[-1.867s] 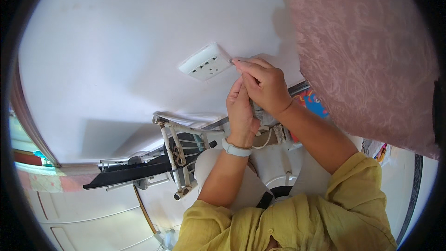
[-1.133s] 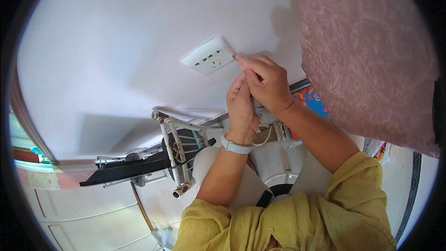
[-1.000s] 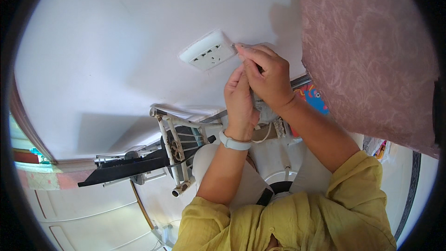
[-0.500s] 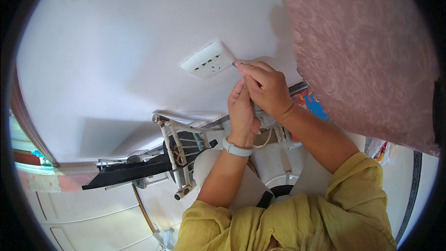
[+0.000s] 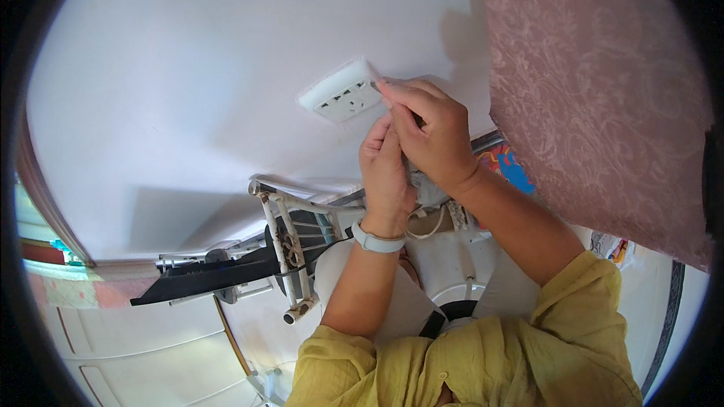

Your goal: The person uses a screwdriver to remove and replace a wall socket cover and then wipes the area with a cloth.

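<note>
A white wall socket panel (image 5: 345,92), with several dark slots, sits tilted on the pale wall. My right hand (image 5: 436,132) pinches a slim dark tool (image 5: 374,86); its short tip shows at the panel's right end, while most of it is hidden by the fingers. I cannot tell what kind of tool it is. Just below and left, my left hand (image 5: 385,169), wearing a pale watch band (image 5: 377,241) at the wrist, has its fingers closed together against the right hand. Whatever may lie between those fingers is hidden.
A white metal frame with rusty spots (image 5: 279,249) and a black flat part (image 5: 211,277) stands at the lower left. Pink patterned fabric (image 5: 588,98) hangs at the right. A looped cream cord (image 5: 427,234) and a colourful printed item (image 5: 515,173) lie below my hands.
Both hands have shifted slightly left. The dark tip has moved up along the panel's right end, and the panel sits a little higher and further right in view.
</note>
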`<action>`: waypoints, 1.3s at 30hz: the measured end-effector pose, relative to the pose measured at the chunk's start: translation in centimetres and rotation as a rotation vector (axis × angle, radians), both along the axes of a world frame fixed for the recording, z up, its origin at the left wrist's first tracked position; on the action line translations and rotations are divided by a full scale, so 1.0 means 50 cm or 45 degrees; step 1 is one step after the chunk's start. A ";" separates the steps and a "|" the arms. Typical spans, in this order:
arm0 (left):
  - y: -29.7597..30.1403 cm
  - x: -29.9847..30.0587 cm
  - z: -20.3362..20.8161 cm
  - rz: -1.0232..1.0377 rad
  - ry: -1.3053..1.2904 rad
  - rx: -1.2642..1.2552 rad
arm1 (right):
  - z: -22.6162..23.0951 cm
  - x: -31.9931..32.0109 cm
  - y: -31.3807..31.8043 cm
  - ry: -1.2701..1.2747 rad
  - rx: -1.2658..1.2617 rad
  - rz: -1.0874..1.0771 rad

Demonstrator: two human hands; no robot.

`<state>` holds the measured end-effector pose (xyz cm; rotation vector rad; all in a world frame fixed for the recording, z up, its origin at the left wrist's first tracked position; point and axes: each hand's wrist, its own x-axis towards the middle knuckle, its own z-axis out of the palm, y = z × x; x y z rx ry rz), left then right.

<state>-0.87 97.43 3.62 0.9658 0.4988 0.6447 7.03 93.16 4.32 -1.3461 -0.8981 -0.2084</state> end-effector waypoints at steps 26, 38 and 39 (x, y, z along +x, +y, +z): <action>-0.009 0.021 -0.004 0.018 -0.005 0.082 | 0.006 0.023 -0.007 -0.044 0.019 0.027; -0.012 0.002 -0.007 0.000 -0.029 0.080 | 0.005 0.013 -0.022 -0.064 0.001 0.048; -0.012 0.000 -0.006 -0.004 -0.035 0.087 | 0.002 0.012 -0.023 -0.063 -0.004 0.051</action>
